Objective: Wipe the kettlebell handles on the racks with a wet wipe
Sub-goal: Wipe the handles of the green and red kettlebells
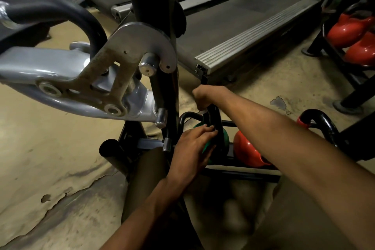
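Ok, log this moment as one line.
right hand: grips handle top of green kettlebell | left hand: rests on green kettlebell | wipe: not visible | red kettlebell: beside, untouched

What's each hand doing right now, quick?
Left hand: open, fingers resting on the green kettlebell.
Right hand: closed around the top of the black handle; whether it holds a wipe cannot be told.

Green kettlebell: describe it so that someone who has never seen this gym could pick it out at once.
Below the end of the treadmill, a low black rack stands on the floor. The green kettlebell sits at its left end. Its neighbour to the right is a red kettlebell; this is the only green one, and the right hand grips its black handle.
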`<state>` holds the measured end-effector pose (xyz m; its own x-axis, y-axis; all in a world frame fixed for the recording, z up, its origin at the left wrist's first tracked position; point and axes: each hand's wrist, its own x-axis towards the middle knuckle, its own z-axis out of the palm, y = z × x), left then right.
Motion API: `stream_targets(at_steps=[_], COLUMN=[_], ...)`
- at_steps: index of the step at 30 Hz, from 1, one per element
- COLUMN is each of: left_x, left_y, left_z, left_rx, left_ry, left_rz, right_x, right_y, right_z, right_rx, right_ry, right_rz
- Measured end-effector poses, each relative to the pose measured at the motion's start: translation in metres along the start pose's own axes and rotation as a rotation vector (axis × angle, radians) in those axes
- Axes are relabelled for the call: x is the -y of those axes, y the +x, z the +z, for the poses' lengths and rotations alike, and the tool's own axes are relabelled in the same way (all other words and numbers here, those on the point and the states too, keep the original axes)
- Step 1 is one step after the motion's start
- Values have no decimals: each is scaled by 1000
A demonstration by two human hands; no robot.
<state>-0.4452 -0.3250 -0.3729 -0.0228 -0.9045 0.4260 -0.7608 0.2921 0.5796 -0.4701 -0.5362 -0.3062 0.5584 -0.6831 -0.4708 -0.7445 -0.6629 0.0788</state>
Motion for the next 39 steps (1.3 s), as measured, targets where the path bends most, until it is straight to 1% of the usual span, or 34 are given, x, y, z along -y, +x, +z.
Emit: stream_targets(at_steps=[3, 6, 9, 13, 14, 16, 18, 20, 21, 23, 25, 26, 27, 28, 29, 30, 31, 33, 35, 37, 38, 39], left_x=[1, -3, -7, -2, 0, 1, 2, 5, 6, 9, 7, 5, 1, -2, -5, -6, -7, -6, -5, -6, -5, -5], left_y=[1, -1, -2, -1, 0, 2, 4, 6, 7, 9, 11, 11, 10, 9, 8, 7, 6, 4, 0, -4, -6, -8], left_z=[0, -2, -7, -4, -3, -1, 1, 3, 5, 8, 9, 8, 6, 4, 2, 1, 0, 0, 3, 9, 12, 15], left_rx=[22, 29, 27, 29, 23, 3, -37, -65, -69, -70, -77, -85, -94, -100, -96, -89, -79, -63, -42, -28, -27, -21], left_ry=[12, 18, 46, 62, 66, 63, 39, -26, -61, -133, -194, -207, -219, -235, -250, -260, -264, -270, -278, -288, -306, -324], left_rz=[-3, -17, -7, -1, 7, 24, 36, 23, 9, -24, -63, -82, -97, -111, -121, -121, -118, -117, -132, -180, -209, -238], right_x=[10, 11, 12, 15, 13, 5, -6, -22, -32, -47, -49, -44, -35, -26, -19, -14, -10, -7, -10, -16, -18, -20], right_y=[-8, -13, -17, -24, -25, -27, -32, -36, -38, -45, -52, -56, -61, -66, -68, -70, -72, -78, -81, -76, -73, -70], right_z=[0, -4, -5, 5, 5, 0, -7, -7, 0, 25, 63, 80, 93, 101, 105, 106, 105, 101, 101, 102, 99, 94], right_rx=[51, 38, 19, -49, -79, -159, -230, -269, -284, -336, -390, -357, -260, -128, -15, 53, 73, 34, -99, -305, -425, -533], right_ry=[-108, -216, -239, -353, -353, -277, -141, 89, 261, 700, 1265, 1607, 1950, 2246, 2451, 2570, 2629, 2663, 2596, 2397, 2243, 2036], right_rz=[-36, -66, -72, -166, -156, -92, -1, 102, 157, 285, 390, 398, 367, 317, 262, 231, 218, 253, 386, 467, 463, 435])
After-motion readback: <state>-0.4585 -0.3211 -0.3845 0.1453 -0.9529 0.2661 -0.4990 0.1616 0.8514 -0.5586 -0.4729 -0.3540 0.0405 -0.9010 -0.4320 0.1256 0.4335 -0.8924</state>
